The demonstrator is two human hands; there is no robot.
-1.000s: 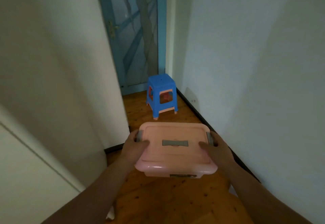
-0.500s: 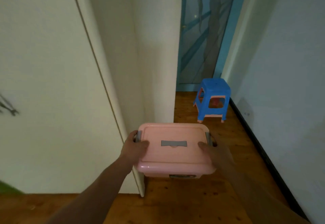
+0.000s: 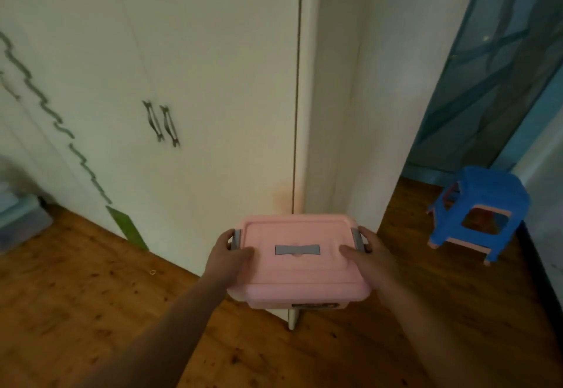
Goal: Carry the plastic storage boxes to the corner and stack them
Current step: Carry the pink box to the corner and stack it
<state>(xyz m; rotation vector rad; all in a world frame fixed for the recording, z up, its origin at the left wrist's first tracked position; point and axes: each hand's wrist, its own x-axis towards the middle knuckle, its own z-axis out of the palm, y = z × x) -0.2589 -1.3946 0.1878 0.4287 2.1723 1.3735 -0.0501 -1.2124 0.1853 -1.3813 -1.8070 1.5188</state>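
pink box [image 3: 300, 278], grey clasps [image 3: 237, 239], blurred label [image 3: 314, 305] | left hand [image 3: 232, 255], right hand [image 3: 369, 258] curled round ends

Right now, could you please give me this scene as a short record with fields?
Carried item: pink storage box, closed, grey clips at both ends
Left hand: grips the box's left end, thumb on top
Right hand: grips the box's right end, thumb on top
Box position: held in the air above the wooden floor
Ahead: white wardrobe with paired handles
Right side: blue stool on the floor, before a blue door
Far left: translucent container on the floor, blurred
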